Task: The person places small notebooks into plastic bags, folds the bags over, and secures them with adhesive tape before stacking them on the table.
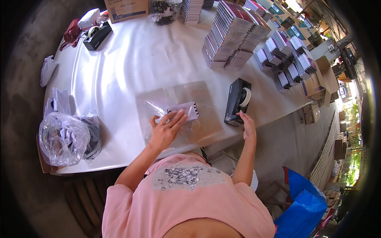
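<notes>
A small spiral-bound booklet with a pale cover (191, 111) lies on a clear plastic sheet (202, 135) at the table's near middle. My left hand (166, 129) rests on the booklet with its fingers spread and pressed flat, holding nothing. To its right stands a black tape dispenser (234, 101) with a white-cored roll. My right hand (249, 126) is at the dispenser's near end, fingertips at the cutting edge and thumb apart below. Any strip of tape at those fingertips is too small to make out.
Tall wrapped stacks of booklets (228, 35) stand at the far right, with loose stacks (283, 59) beside them. A second tape dispenser (97, 36) sits far left. A clear plastic bag (63, 139) lies near left. A cardboard box (127, 10) stands at the back.
</notes>
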Available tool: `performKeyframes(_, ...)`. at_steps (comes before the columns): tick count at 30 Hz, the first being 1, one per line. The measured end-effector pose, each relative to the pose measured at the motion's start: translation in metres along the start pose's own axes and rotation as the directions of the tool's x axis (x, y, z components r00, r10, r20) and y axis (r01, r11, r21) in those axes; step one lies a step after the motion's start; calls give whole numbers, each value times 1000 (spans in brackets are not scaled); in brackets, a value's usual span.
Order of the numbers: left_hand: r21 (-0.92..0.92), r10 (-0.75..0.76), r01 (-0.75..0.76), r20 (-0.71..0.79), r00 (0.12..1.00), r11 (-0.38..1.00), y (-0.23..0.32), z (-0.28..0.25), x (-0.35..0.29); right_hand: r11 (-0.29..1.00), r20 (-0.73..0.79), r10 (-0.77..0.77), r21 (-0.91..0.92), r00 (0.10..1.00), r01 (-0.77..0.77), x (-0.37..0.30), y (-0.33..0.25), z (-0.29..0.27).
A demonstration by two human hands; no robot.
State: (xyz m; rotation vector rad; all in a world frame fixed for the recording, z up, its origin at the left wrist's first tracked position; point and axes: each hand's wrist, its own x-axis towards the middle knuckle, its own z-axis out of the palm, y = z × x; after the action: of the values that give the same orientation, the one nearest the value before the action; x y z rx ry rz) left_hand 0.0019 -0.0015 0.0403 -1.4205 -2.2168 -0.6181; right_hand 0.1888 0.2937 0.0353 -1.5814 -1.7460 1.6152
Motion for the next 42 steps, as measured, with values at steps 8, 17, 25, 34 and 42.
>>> performKeyframes(8,14,2,-2,-11,1000,1000,-1,-3,1,789,105,-99,615,990,13,-12,11,12)
performKeyframes(17,-42,-20,21,23,1000,999,2,-7,4,704,62,-217,701,974,112,-40,43,10)
performKeyframes(25,-33,0,0,4,1000,999,-1,-8,8,852,-57,-269,451,961,266,-30,77,13)
performKeyframes(34,-77,63,-66,-50,997,995,-6,-2,5,640,-299,-721,-634,625,435,-50,69,23)
performKeyframes(42,-250,-13,-12,-98,995,968,-4,6,0,857,265,-480,346,836,382,-133,-27,123)
